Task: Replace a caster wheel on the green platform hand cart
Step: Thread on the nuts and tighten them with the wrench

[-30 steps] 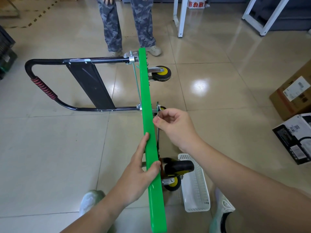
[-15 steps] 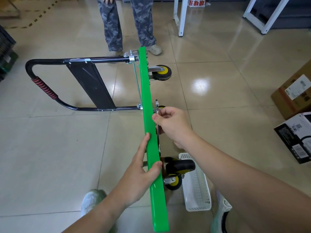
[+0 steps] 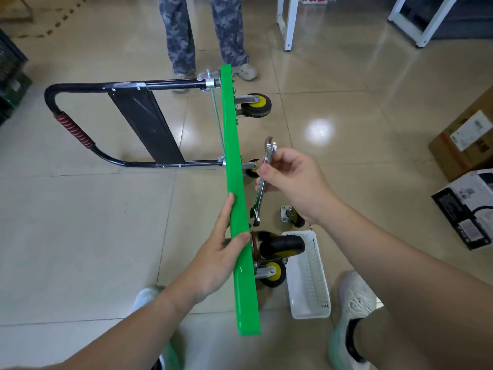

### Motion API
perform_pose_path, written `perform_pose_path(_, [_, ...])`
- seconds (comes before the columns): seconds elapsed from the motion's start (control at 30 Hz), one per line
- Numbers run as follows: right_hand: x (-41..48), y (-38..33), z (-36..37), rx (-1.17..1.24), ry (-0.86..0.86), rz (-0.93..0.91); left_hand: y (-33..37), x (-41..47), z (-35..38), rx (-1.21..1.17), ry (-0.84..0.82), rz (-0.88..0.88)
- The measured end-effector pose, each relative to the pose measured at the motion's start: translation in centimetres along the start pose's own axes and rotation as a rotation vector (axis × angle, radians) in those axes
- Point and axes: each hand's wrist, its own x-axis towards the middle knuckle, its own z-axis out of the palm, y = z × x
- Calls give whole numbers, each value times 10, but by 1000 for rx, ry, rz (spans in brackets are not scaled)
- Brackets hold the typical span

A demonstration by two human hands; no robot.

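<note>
the fingers (image 3: 267, 170) of the right hand (image 3: 293, 180) are pinching a spanner (image 3: 261, 194) around its upper half, thumb against curled forefingers, both open ends sticking out free. the left hand (image 3: 213, 259) is gripping the top edge of the green cart (image 3: 236, 182), thumb hooked over it, steadying the cart where it is standing on its side. the spanner is lying almost parallel to that edge, just beside the underside, its lower end hanging a little above the black wheel (image 3: 282, 245) mounted nearest the person. so that wheel's mount is sitting below the pinching fingers, and the right hand is the nearer one. i'm guessing the spanner needs to slide down along its own length, though any nuts are hidden from me. the wheel is showing a fat black tyre and yellow hub. a loose caster (image 3: 290, 216) is lying on the floor near a white basket (image 3: 309, 276), apart from the cart.
</note>
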Motion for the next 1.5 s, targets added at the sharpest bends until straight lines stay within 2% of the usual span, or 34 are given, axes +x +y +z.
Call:
perform_pose_path(0.23, [-69, 9, -12, 40, -110, -3, 5, -9, 8, -53, 36, -48])
perform_pose_path(0.47, [-101, 18, -9, 13, -76, -45, 8, -17, 17, -51, 74, -60])
perform_pose_path(0.63, [-107, 17, -2, 54, -61, -44, 8, -18, 18, -85, 77, -60])
perform_pose_path(0.8, [-111, 16, 5, 2, -137, -94, 4, -18, 17, -93, 55, -41])
perform_pose_path(1.17, [-107, 22, 12, -128, -93, -179, 4, -18, 16, -84, 61, -50])
perform_pose_path(1.37, [-104, 23, 9, -113, -105, -176, 1, -17, 17, -101, 55, -48])
perform_pose_path(1.5, [-119, 30, 6, -172, -111, -265, -1, -16, 14, -97, 48, -43])
